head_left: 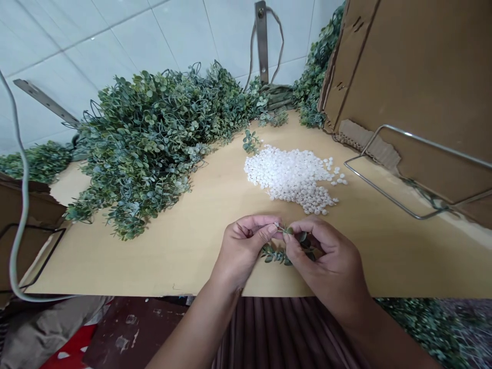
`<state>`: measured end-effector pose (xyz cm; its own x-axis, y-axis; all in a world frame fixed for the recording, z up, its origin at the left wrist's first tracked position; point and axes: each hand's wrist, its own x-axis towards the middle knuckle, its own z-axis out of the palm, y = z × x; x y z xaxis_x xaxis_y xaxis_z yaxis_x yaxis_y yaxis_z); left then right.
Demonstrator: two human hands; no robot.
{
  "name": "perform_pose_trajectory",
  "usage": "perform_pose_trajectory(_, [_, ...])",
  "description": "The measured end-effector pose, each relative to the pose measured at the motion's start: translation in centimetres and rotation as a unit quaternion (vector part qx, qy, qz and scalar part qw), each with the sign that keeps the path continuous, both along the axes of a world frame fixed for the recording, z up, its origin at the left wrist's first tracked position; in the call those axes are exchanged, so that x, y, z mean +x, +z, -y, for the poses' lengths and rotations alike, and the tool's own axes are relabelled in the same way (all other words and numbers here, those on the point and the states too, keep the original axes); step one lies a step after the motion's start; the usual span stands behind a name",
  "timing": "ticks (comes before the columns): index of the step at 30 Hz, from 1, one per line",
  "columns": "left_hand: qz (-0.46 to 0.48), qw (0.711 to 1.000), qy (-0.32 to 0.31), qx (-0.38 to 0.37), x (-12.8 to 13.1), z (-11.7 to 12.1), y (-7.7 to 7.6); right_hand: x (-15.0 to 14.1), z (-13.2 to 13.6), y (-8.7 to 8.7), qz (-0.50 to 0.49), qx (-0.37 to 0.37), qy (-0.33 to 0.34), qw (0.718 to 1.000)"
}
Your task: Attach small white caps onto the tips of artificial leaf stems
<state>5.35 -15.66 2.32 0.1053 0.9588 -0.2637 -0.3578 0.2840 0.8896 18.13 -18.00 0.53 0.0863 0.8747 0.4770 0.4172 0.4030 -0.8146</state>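
Both hands meet over the near edge of the wooden table (184, 246). My right hand (326, 256) is closed around a small artificial green leaf sprig (274, 253), whose leaves poke out below the fingers. My left hand (246, 243) pinches something tiny and pale, a white bead by the look of it, at the sprig's stem tip (277, 225). Just beyond the hands lies a pile of small white beads (294, 177).
A big heap of artificial greenery (154, 138) covers the table's left and back. A lone sprig (250, 141) lies by the beads. Cardboard box (415, 77) and wire frame (403, 169) stand right. A grey cable (19, 205) hangs left. More greenery (434, 328) lies below right.
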Motion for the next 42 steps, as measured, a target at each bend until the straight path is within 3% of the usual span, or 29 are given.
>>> perform_pose_trajectory(8, [-0.061, 0.998, 0.011, 0.008, 0.2, -0.1, 0.0, 0.0, 0.0, 0.3, -0.046, -0.076, 0.019, 0.996])
perform_pose_trajectory(28, [-0.085, 0.995, -0.049, 0.017, 0.3, -0.2, 0.1, 0.3, -0.1, 0.5, -0.117, -0.166, 0.030, 0.979])
perform_pose_trajectory(32, [-0.079, 0.995, -0.057, 0.015, 0.1, -0.2, 0.3, 0.4, -0.1, 0.6, -0.159, -0.187, 0.063, 0.967])
perform_pose_trajectory(38, [-0.153, 0.985, 0.003, 0.082, -1.5, 0.9, 0.4, 0.5, 0.0, 0.2, -0.243, -0.218, 0.067, 0.943])
perform_pose_trajectory(42, [-0.224, 0.961, -0.073, 0.148, -2.3, 1.6, 0.4, 0.5, -0.1, 0.0, -0.305, -0.216, 0.044, 0.926])
